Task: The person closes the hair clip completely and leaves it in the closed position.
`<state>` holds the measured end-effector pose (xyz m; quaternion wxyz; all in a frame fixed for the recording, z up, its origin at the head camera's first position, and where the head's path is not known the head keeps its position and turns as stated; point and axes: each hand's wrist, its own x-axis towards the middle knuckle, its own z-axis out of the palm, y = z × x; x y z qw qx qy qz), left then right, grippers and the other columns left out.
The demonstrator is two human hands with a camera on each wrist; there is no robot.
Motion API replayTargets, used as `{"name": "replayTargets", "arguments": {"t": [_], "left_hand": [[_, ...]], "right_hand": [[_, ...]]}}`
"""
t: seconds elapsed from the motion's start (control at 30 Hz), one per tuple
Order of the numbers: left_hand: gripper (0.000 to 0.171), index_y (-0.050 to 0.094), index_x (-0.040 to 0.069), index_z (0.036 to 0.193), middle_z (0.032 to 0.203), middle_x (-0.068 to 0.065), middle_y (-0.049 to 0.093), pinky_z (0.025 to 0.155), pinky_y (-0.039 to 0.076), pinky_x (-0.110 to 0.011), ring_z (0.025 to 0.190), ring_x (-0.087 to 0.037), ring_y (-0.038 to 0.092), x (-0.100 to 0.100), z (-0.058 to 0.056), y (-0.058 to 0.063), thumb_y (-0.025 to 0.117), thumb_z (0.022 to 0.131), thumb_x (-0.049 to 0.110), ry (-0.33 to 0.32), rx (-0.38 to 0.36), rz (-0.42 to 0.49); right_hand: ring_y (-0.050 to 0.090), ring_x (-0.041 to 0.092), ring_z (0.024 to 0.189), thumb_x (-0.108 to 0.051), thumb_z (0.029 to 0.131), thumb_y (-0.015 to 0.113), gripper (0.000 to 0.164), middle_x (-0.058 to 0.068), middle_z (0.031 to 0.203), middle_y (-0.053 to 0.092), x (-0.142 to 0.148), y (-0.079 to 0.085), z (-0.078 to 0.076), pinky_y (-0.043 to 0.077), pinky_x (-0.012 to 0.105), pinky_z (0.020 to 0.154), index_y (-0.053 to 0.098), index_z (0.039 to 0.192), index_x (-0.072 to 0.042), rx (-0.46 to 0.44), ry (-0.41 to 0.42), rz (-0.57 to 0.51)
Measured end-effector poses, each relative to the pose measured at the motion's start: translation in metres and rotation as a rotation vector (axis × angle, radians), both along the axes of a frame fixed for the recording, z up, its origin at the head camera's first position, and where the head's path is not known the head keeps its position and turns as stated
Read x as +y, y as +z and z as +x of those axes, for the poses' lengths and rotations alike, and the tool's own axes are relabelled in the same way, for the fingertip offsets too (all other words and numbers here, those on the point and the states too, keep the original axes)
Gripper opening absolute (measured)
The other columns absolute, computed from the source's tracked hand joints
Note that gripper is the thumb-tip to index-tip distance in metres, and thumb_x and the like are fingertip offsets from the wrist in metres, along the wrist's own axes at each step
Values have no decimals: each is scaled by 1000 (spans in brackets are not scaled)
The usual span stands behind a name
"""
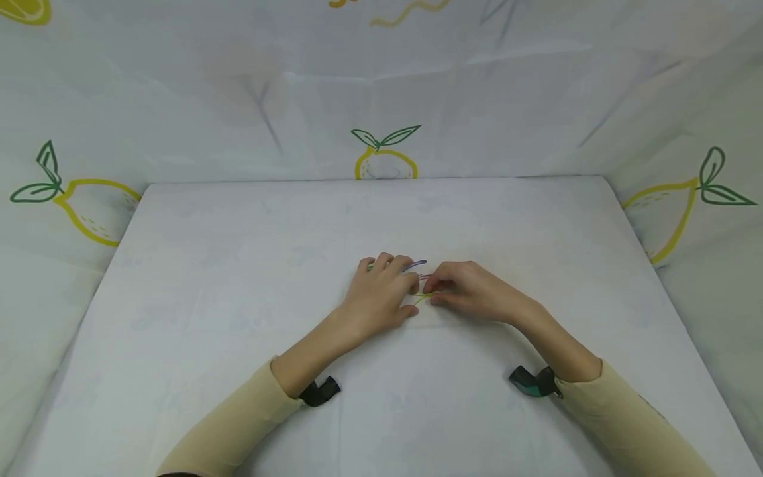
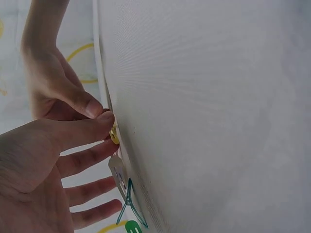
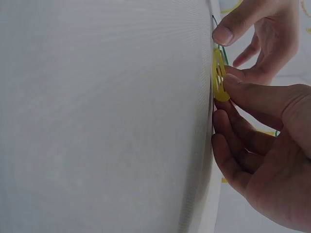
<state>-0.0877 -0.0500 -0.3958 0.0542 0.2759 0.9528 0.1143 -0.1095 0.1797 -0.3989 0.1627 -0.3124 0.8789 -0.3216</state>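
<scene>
Yellow clip [image 3: 216, 80] sits low at the white table [image 1: 381, 411], pinched between thumb and finger of the right hand [image 1: 473, 289], at its 3 o'clock. Left hand [image 1: 380, 291] lies toward 9 o'clock, fingers spread, loosely extended; purple piece [image 1: 422, 262] near its fingertips, toward 11.

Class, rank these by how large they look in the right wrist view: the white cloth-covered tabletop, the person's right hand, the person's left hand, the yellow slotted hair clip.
1. White cloth-covered tabletop
2. Right hand
3. Left hand, farther from this camera
4. Yellow slotted hair clip
</scene>
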Motion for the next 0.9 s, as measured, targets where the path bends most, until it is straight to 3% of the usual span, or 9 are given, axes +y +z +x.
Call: {"name": "replayTargets", "arguments": {"t": [0.57,0.9], "left_hand": [[12,79,30,100,152,2,63,124,38,-62,145,-27,55,10,2,4,85,95,39,-3,26,-55],[7,81,32,103,149,5,66,120,41,-60,142,-26,57,3,0,7,81,96,34,14,11,58]], "right_hand": [[72,15,98,-1,98,74,14,-2,101,79,-1,-1,4,59,39,92,81,103,-12,49,1,28],[73,13,97,3,96,76,18,-1,102,81,5,4,6,60,34,90,81,106,-11,51,-25,-66]]}}
